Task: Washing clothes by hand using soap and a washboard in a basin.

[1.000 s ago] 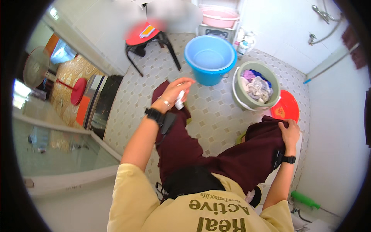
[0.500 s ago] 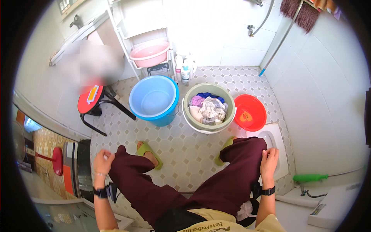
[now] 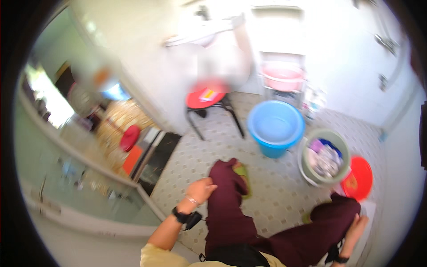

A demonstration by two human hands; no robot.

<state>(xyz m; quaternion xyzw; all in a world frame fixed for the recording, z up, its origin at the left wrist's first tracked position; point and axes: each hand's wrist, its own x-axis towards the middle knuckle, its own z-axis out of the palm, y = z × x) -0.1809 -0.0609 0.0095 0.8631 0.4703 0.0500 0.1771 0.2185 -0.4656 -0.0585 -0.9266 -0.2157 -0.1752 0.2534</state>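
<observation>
1. My hands are apart, one at each knee of my trousers point(image 3: 229, 218), which lie on my side of the blue bucket point(image 3: 273, 151).
2. My left hand point(image 3: 201, 191), nearer me and left of the blue bucket, is loosely curled against the outer left knee; I cannot tell whether it pinches cloth.
3. My right hand point(image 3: 357, 228), nearer me and right of the blue bucket, rests with bent fingers along the outer right leg; blur hides whether it grips.
4. I judge that a light, even touch on both legs handles this soft cloth best; a hard tug on one side would likely twist it.
5. Right of the blue bucket stands the green bucket point(image 3: 342, 139) with clothes point(image 3: 326, 160), then the red basin point(image 3: 361, 171); elbows in seems wise there.
6. Left of it stands the stool point(image 3: 198, 101).
</observation>
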